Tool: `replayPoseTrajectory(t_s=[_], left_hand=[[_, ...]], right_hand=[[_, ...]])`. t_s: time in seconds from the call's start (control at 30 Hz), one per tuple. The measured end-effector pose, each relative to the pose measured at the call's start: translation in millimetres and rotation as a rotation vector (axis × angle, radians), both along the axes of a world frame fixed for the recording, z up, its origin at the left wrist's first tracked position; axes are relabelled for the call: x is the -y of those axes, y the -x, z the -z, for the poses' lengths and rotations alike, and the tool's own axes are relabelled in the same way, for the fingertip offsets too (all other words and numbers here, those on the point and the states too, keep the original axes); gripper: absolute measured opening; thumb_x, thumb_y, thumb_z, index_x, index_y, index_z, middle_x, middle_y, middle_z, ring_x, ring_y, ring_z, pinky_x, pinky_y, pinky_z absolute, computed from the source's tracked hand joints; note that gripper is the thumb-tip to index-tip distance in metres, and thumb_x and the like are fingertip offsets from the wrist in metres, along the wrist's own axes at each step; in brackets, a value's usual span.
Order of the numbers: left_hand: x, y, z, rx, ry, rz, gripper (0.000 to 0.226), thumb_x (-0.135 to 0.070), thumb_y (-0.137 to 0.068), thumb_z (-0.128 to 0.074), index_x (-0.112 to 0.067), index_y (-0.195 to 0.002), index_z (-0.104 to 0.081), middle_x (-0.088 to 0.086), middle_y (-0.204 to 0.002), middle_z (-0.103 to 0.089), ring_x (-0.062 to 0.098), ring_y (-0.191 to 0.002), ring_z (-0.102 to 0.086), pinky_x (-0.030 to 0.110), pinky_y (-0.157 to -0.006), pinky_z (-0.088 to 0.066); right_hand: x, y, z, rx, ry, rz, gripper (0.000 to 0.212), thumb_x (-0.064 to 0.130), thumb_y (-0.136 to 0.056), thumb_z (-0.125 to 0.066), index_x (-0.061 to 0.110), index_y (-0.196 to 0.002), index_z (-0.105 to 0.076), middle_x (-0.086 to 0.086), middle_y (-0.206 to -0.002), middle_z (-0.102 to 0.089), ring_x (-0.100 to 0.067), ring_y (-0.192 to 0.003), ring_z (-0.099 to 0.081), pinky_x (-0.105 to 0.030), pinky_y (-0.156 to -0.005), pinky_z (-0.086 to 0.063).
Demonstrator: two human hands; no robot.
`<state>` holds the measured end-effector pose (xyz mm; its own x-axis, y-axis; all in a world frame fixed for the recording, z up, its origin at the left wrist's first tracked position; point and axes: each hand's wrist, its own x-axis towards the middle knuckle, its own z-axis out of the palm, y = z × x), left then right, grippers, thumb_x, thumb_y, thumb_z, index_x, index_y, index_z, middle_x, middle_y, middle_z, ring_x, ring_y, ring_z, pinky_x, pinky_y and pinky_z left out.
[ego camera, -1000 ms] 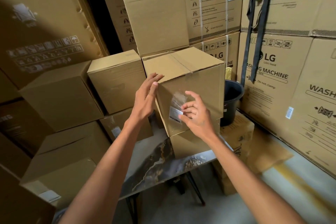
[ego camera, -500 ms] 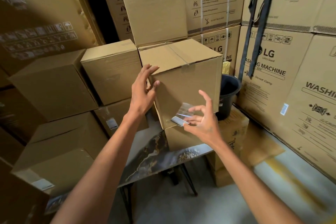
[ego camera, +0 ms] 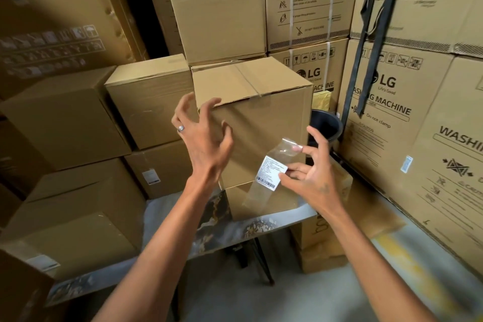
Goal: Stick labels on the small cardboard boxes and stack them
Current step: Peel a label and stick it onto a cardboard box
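Reference landmark: the top box (ego camera: pixel 261 123), the upper carton of a two-high stack on the table (ego camera: pixel 287 219).

1. Left of the top box, stacked boxes (ego camera: pixel 146 102) occupy the far side of the table. One of them carries a white label (ego camera: pixel 151 178) on its front face, so at least part of the batch appears done.

2. The left hand (ego camera: pixel 202 136) is at the upper left front corner of the top box. Its fingers are spread and curled like a claw. They grip nothing. Whether the fingertips touch the cardboard cannot be determined.

3. The front face of the top box is bare cardboard. No label is fixed to it yet.

4. The label strip (ego camera: pixel 270 172), a white barcode label on clear film, hangs in front of the lower right part of that face. Its long axis runs diagonally, upper end to the right, lower end to the left and down.

5. The right hand (ego camera: pixel 309 172) pinches the strip between thumb and fingers at its right edge. The two hands are apart, with the strip between them.

6. Judgement: the target face lies directly behind the strip, away from the person. The right hand is nearer and would press it on. The left hand is placed to steady the top box.

7. Right of the top box, a black bucket (ego camera: pixel 326 125) stands behind its right edge.
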<state>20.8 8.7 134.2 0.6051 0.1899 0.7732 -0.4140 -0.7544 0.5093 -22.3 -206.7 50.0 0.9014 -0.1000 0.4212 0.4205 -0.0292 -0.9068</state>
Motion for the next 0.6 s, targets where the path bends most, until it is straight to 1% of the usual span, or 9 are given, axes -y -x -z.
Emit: replayPoseTrajectory(t_s=[0.03, 0.1, 0.17, 0.2, 0.3, 0.37, 0.4, 0.5, 0.6], left_hand=[[11, 3, 3, 0.026, -0.039, -0.021, 0.048, -0.017, -0.076, -0.067, -0.027, -0.123, -0.064, 0.011, -0.145, -0.036, 0.031, -0.133, -0.035, 0.041, -0.103, -0.029], [32, 10, 12, 0.071, -0.088, 0.015, 0.046, -0.017, -0.075, -0.068, -0.026, -0.119, -0.066, 0.008, -0.139, -0.040, 0.026, -0.128, -0.040, 0.043, -0.099, -0.030], [53, 12, 28, 0.095, -0.075, 0.133, 0.041, -0.015, -0.075, -0.067, -0.018, -0.116, -0.068, 0.009, -0.132, -0.043, 0.021, -0.122, -0.043, 0.042, -0.096, -0.038], [63, 12, 38, 0.086, -0.045, 0.198, 0.040, -0.011, -0.075, -0.066, -0.014, -0.115, -0.068, 0.009, -0.127, -0.046, 0.019, -0.119, -0.045, 0.038, -0.095, -0.041], [91, 5, 66, -0.020, 0.053, 0.353, 0.041, 0.000, -0.076, -0.064, -0.010, -0.116, -0.064, 0.004, -0.115, -0.051, 0.013, -0.103, -0.053, 0.028, -0.082, -0.050], [108, -1, 82, -0.107, 0.108, 0.422, 0.043, 0.001, -0.079, -0.061, -0.013, -0.119, -0.062, 0.000, -0.112, -0.054, 0.012, -0.094, -0.057, 0.027, -0.072, -0.053], [117, -5, 88, -0.150, 0.133, 0.446, 0.043, 0.001, -0.081, -0.061, -0.014, -0.121, -0.062, -0.002, -0.110, -0.057, 0.012, -0.093, -0.059, 0.025, -0.069, -0.054], [141, -18, 100, -0.266, 0.210, 0.466, 0.041, 0.000, -0.088, -0.062, -0.016, -0.125, -0.063, -0.004, -0.110, -0.065, 0.006, -0.094, -0.063, 0.016, -0.074, -0.053], [160, -30, 108, -0.351, 0.273, 0.487, 0.044, -0.001, -0.089, -0.062, -0.016, -0.130, -0.064, -0.004, -0.113, -0.068, 0.004, -0.096, -0.065, 0.013, -0.075, -0.053]], right_hand=[[5, -3, 1, -0.003, 0.000, 0.000, 0.113, -0.004, -0.072, -0.089, 0.041, -0.154, -0.026, -0.007, -0.126, -0.058, -0.027, -0.095, -0.076, -0.047, -0.089, -0.061], [16, -9, 5, -0.016, -0.006, 0.006, 0.109, -0.006, -0.073, -0.087, 0.040, -0.152, -0.029, -0.008, -0.120, -0.058, -0.028, -0.093, -0.075, -0.047, -0.089, -0.061], [30, -14, 8, -0.029, -0.014, 0.025, 0.104, -0.007, -0.073, -0.087, 0.039, -0.149, -0.033, -0.009, -0.115, -0.057, -0.028, -0.090, -0.075, -0.043, -0.087, -0.062], [38, -17, 9, -0.035, -0.013, 0.035, 0.103, -0.007, -0.072, -0.087, 0.039, -0.148, -0.034, -0.011, -0.114, -0.057, -0.029, -0.090, -0.074, -0.041, -0.085, -0.062], [66, -28, 11, -0.053, 0.037, 0.076, 0.103, -0.008, -0.074, -0.085, 0.037, -0.149, -0.032, -0.012, -0.115, -0.055, -0.027, -0.092, -0.074, -0.034, -0.083, -0.062], [86, -38, 11, -0.070, 0.096, 0.091, 0.106, -0.006, -0.073, -0.086, 0.038, -0.151, -0.029, -0.009, -0.117, -0.055, -0.023, -0.091, -0.074, -0.035, -0.083, -0.062], [95, -44, 11, -0.084, 0.124, 0.097, 0.108, -0.004, -0.072, -0.087, 0.039, -0.151, -0.028, -0.007, -0.118, -0.054, -0.022, -0.092, -0.075, -0.037, -0.084, -0.063], [116, -60, 9, -0.123, 0.175, 0.111, 0.109, 0.001, -0.071, -0.090, 0.039, -0.152, -0.026, -0.003, -0.120, -0.056, -0.019, -0.093, -0.075, -0.038, -0.086, -0.062], [129, -79, 9, -0.137, 0.186, 0.124, 0.107, 0.003, -0.071, -0.090, 0.036, -0.152, -0.028, -0.003, -0.120, -0.058, -0.017, -0.093, -0.075, -0.036, -0.086, -0.062]])
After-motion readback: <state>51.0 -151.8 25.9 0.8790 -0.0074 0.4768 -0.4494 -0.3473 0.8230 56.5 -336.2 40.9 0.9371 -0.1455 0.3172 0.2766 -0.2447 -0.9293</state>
